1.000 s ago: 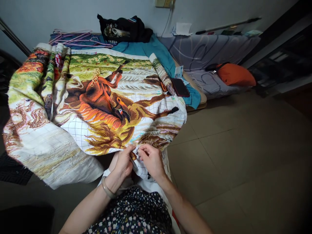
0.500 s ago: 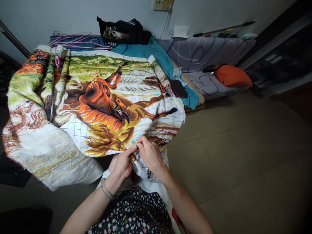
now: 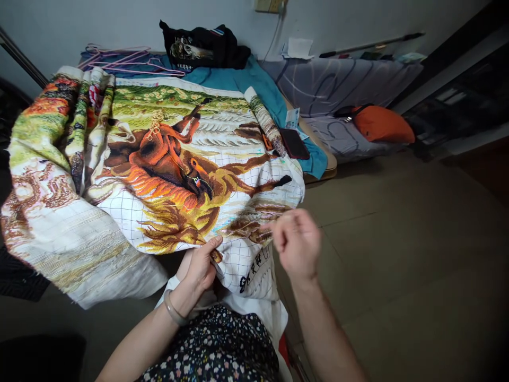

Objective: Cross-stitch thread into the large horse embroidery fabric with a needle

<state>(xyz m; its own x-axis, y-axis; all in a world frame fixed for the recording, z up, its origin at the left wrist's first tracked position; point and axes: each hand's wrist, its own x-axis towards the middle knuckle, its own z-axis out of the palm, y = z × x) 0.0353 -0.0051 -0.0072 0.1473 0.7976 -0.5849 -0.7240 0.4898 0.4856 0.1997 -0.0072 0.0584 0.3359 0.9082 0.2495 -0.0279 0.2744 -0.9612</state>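
A large cross-stitch cloth (image 3: pixel 238 180), stitched with brown and orange horses over a printed grid, spreads in front of me. My left hand (image 3: pixel 202 265) grips its near edge, thumb on top and the other fingers hidden underneath. Off to the right and raised above the cloth, my right hand (image 3: pixel 296 241) is closed in a pinch, somewhat blurred. A thin pale thread (image 3: pixel 242 231) runs from the fabric by my left thumb toward those fingertips. Any needle there is too small to make out. Dark stitched characters (image 3: pixel 250 273) show on the cloth's lower part.
Rolled cloth (image 3: pixel 264 119) and a dark phone (image 3: pixel 294 143) lie at the right on a teal cover (image 3: pixel 318 162). Behind are pink hangers (image 3: pixel 119 58) and a black bag (image 3: pixel 207 48). An orange bag (image 3: pixel 382 124) sits on the grey-covered seat (image 3: pixel 338 135).
My right hand has moved away from the left hand, to the right and up off the cloth, drawing the thread out. My left hand keeps its hold.
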